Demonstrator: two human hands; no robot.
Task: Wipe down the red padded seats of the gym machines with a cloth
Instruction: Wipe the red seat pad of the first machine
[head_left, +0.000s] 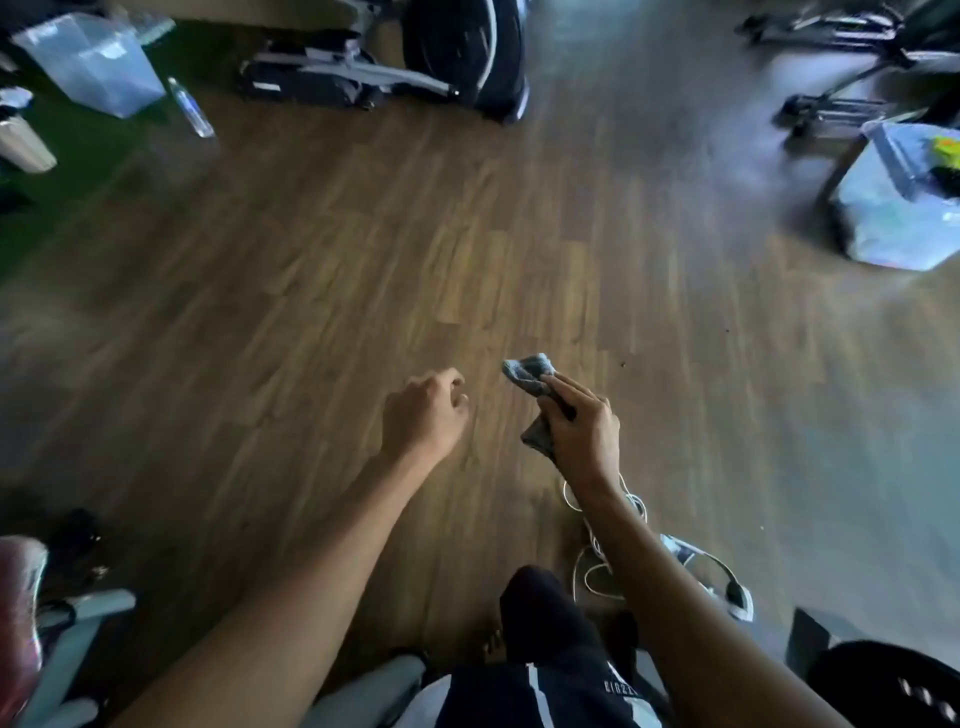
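My right hand (584, 436) had its fingers pinching the grey cloth (532, 382) above the wood floor (363, 270); my left hand (423, 415) hung loosely curled, empty. I judged myself between seats: a reddish pad (18, 613) sat beside my left elbow, so next came reaching it.

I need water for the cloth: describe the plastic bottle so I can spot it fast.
Look to the far left, where the green mat meets the wood floor. The plastic bottle lies there beside a clear bin, small, slim and see-through.
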